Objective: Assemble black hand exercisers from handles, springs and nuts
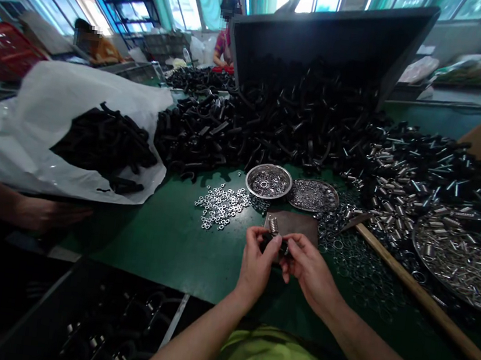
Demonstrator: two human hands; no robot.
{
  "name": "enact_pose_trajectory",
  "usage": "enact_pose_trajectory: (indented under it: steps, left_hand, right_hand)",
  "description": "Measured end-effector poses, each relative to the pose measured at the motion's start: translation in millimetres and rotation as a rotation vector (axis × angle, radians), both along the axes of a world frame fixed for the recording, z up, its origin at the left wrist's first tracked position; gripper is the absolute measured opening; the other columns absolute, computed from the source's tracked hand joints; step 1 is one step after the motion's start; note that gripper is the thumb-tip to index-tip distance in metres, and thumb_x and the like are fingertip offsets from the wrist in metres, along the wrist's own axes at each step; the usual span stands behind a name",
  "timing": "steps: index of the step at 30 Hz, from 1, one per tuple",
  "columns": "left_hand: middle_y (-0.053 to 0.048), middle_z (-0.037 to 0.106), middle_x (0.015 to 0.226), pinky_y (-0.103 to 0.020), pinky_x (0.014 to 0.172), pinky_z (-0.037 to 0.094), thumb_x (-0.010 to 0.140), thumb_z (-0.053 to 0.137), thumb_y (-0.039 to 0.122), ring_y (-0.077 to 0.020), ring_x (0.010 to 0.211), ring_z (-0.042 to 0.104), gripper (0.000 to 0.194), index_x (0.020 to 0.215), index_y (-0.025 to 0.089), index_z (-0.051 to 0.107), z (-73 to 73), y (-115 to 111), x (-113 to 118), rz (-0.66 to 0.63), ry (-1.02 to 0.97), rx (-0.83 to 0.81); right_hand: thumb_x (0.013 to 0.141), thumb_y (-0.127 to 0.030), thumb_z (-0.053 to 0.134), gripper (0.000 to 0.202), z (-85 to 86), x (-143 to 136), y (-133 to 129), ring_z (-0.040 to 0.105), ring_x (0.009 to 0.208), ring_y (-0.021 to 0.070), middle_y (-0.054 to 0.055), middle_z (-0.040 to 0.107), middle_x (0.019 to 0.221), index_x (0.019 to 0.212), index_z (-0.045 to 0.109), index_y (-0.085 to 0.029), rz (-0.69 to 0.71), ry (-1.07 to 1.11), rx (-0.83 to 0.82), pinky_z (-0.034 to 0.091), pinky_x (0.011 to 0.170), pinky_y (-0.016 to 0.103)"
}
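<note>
Both of my hands meet over the near edge of a brown plate (pixel 300 225) on the green table. My left hand (pixel 257 261) has its thumb and fingers closed round a small black part (pixel 280 245), from which a silvery spring (pixel 273 225) sticks up. The fingers of my right hand (pixel 302 266) pinch the right end of the same black part. Just beyond the plate are a round metal bowl (pixel 267 197) of small metal pieces and an oval tray (pixel 335 198) of tiny pieces. Loose nuts (pixel 220 204) lie to the left.
A hammer (pixel 423 293) lies at right beside a large tray of screws (pixel 467 260). Black parts (pixel 238 127) are heaped behind, before a tilted dark bin (pixel 332 39). At left are a white bag (pixel 99 81) and another person's hand (pixel 50 214). A crate (pixel 118 322) stands below.
</note>
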State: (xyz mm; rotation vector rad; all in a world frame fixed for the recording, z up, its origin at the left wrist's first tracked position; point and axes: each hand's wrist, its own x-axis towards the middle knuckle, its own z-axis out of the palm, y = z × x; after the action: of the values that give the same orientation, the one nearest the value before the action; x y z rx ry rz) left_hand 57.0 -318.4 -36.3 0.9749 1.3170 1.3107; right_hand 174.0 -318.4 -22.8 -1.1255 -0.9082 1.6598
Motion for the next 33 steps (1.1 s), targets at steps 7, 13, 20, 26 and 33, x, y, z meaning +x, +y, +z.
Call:
enact_pose_trajectory:
  steps: [7,13,20,26,33]
  left_hand:
    - [-0.005,0.059,0.091,-0.030,0.078,0.038,0.055,0.081,0.035,-0.0267,0.094,0.054,0.055,0.102,0.026,0.055,-12.2,7,-4,-0.139,0.379,-0.002]
    - [-0.007,0.061,0.097,-0.038,0.081,0.039,0.060,0.076,0.042,-0.0281,0.093,0.054,0.053,0.105,0.022,0.056,-23.8,24,-12,-0.330,0.923,0.138]
    - [-0.004,0.059,0.104,-0.037,0.081,0.041,0.057,0.077,0.048,-0.0252,0.096,0.051,0.060,0.107,0.022,0.057,-28.0,29,-11,-0.423,1.148,0.252]
    - [-0.005,0.059,0.103,-0.037,0.081,0.041,0.057,0.077,0.050,-0.0251,0.096,0.051,0.061,0.108,0.021,0.058,-29.5,31,-13,-0.438,1.151,0.249]
    - [-0.006,0.059,0.101,-0.037,0.081,0.041,0.058,0.076,0.052,-0.0253,0.095,0.052,0.059,0.106,0.021,0.059,-29.3,32,-14,-0.447,1.165,0.255]
  right_hand:
    - [0.087,-0.052,0.042,0.031,-23.7,16,20,0.042,0.034,0.0097,-0.007,0.049,0.048,0.092,0.049,-0.022,0.236,-0.117,-0.135,0.029,0.033,0.019]
    - [0.089,-0.029,0.047,0.021,-2.3,33,121,0.062,0.077,0.0147,0.003,0.069,0.082,0.091,0.065,-0.019,0.273,-1.310,0.620,0.045,0.068,0.026]
    - [0.079,-0.019,0.060,0.012,-10.1,-21,218,0.049,0.112,0.0289,0.014,0.067,0.098,0.079,0.072,-0.015,0.349,-1.596,0.658,0.040,0.089,0.037]
    - [0.087,-0.035,0.056,0.028,-22.6,-31,229,0.056,0.104,0.0205,0.009,0.059,0.113,0.105,0.060,-0.014,0.381,-1.594,0.594,0.044,0.090,0.044]
    - [0.074,-0.013,0.059,0.005,-24.7,-16,226,0.059,0.093,0.0221,0.009,0.067,0.088,0.073,0.063,-0.016,0.192,-1.282,0.581,0.042,0.083,0.033]
